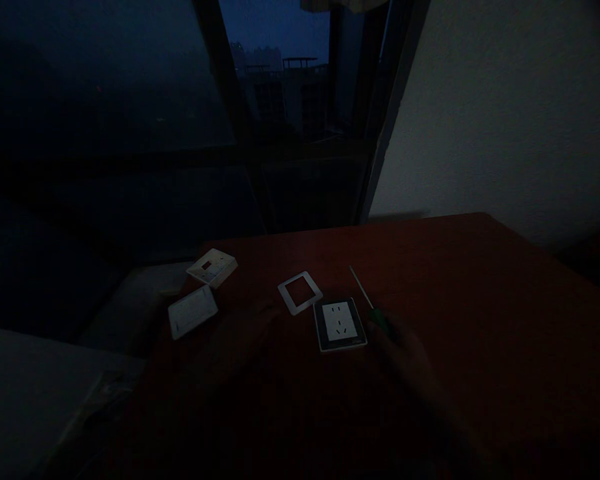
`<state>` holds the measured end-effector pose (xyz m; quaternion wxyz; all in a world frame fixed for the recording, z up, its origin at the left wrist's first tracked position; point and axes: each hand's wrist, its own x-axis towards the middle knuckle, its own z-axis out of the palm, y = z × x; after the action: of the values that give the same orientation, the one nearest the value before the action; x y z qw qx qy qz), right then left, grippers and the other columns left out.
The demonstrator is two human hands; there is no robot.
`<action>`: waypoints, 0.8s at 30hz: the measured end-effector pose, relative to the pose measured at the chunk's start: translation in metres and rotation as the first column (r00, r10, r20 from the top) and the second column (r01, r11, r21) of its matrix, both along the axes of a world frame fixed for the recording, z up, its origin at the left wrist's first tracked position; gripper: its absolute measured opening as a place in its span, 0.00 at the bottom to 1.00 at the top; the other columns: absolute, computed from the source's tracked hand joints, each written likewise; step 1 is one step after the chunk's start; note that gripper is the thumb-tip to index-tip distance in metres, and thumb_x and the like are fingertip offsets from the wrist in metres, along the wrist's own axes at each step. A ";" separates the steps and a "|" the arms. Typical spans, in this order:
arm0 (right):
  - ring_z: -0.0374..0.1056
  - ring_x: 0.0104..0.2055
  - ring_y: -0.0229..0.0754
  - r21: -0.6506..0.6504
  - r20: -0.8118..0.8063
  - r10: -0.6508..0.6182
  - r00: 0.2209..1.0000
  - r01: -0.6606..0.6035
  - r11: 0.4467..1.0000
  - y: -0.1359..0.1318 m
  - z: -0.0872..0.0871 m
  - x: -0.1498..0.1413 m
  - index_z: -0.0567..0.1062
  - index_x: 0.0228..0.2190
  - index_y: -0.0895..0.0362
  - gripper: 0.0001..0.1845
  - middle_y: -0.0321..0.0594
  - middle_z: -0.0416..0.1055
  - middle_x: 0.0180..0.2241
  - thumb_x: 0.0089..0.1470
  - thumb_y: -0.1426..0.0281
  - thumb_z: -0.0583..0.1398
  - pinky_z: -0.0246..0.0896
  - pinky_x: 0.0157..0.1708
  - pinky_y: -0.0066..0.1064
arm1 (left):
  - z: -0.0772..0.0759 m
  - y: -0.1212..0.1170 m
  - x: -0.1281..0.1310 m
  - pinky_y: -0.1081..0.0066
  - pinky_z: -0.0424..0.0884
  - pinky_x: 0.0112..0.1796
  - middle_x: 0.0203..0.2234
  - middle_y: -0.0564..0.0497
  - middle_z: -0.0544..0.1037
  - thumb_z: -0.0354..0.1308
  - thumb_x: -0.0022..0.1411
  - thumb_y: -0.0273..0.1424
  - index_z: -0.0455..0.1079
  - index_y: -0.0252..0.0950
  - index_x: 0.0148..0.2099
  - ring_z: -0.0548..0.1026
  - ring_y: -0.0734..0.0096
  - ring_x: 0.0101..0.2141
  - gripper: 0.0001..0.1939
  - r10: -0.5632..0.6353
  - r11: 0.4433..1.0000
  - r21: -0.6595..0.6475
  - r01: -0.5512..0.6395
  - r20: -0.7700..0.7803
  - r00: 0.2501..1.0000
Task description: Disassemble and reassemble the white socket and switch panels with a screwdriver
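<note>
My right hand (404, 345) is closed on the green handle of a screwdriver (379, 319), its thin metal shaft pointing up and to the left. Just left of that hand lies a wall socket (339, 321) with a white five-hole centre and a dark surround. A thin square frame (286, 300) rests on the table beside the socket's upper left corner. My left hand (247, 328) is a dim shape low over the table, left of the frame. Darkness hides how its fingers are set, and no object shows in it.
On the table's left side are a pale open-sided box (221, 269) and a white rectangular plate (193, 312), close together. The reddish-brown table (460, 267) reaches a pale wall (505, 120) at the right. A dark window (280, 107) stands behind. The light is very low.
</note>
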<state>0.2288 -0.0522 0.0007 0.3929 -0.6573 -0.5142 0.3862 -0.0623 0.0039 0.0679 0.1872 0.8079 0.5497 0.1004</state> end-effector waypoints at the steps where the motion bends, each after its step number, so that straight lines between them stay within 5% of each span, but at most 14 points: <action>1: 0.71 0.40 0.48 -0.003 0.000 0.005 1.000 -0.005 1.000 0.000 0.001 0.000 0.74 0.40 0.55 0.20 0.42 0.76 0.39 0.55 0.53 0.56 0.64 0.39 0.34 | -0.002 0.001 0.003 0.59 0.72 0.44 0.49 0.45 0.71 0.54 0.67 0.35 0.66 0.36 0.53 0.73 0.63 0.44 0.14 -0.006 1.000 -0.005 0.006 0.006 1.000; 10: 0.71 0.39 0.49 0.018 0.010 -0.010 1.000 0.010 1.000 0.002 -0.004 -0.001 0.75 0.39 0.54 0.19 0.41 0.76 0.38 0.53 0.54 0.57 0.64 0.38 0.34 | -0.005 0.003 0.011 0.59 0.73 0.43 0.49 0.45 0.71 0.55 0.67 0.35 0.66 0.36 0.53 0.73 0.63 0.44 0.14 -0.058 0.998 -0.029 0.059 0.034 0.998; 14: 0.71 0.38 0.48 0.018 -0.013 0.022 1.000 -0.021 1.000 0.002 -0.002 -0.002 0.74 0.39 0.55 0.18 0.41 0.76 0.37 0.54 0.56 0.56 0.63 0.37 0.33 | -0.003 0.005 0.017 0.68 0.72 0.41 0.41 0.52 0.76 0.55 0.64 0.32 0.72 0.41 0.44 0.75 0.66 0.39 0.07 -0.090 0.996 -0.022 0.091 0.057 0.994; 24: 0.70 0.38 0.47 0.033 -0.035 0.030 0.999 -0.028 0.999 0.002 0.001 -0.002 0.73 0.39 0.55 0.16 0.40 0.76 0.36 0.55 0.57 0.55 0.63 0.37 0.32 | -0.001 0.008 0.077 0.70 0.70 0.39 0.38 0.54 0.79 0.54 0.63 0.31 0.73 0.41 0.43 0.76 0.69 0.37 0.08 -0.146 0.988 0.003 0.152 0.300 0.943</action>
<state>0.2264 -0.0504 0.0019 0.4071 -0.6362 -0.5228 0.3952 0.0144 0.0118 0.0673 0.2834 0.8208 0.4531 0.2017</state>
